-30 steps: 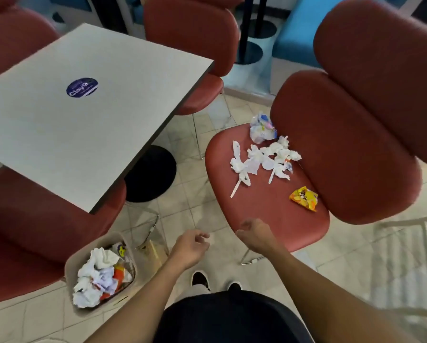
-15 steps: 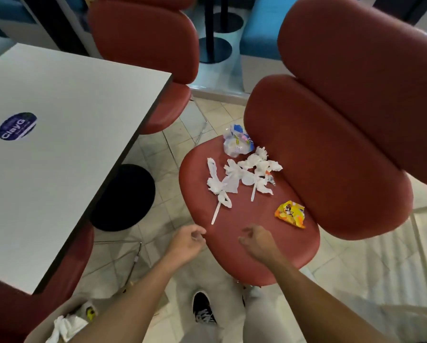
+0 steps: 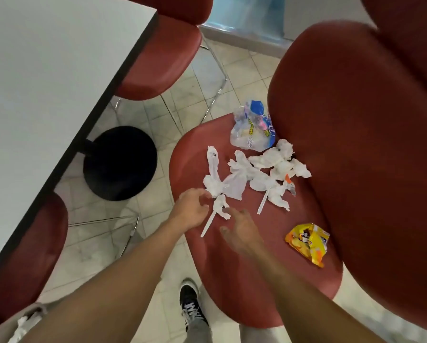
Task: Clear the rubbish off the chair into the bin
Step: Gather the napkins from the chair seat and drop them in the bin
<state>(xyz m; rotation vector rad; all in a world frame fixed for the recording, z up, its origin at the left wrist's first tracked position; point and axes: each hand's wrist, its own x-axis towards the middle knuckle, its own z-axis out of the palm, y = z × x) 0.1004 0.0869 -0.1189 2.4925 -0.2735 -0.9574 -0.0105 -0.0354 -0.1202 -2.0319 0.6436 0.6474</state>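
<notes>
Chair (image 3: 234, 273), red, seat strewn with rubbish: white tissues (image 3: 252, 177) mid-seat, clear bag (image 3: 253, 127) at back, yellow wrapper (image 3: 306, 240) to the right. Bin (image 3: 22, 325) barely in view, bottom left corner. Left hand (image 3: 191, 212) fingers parted, beside a tissue scrap; right hand (image 3: 242, 230) spread, empty, blurred.
</notes>
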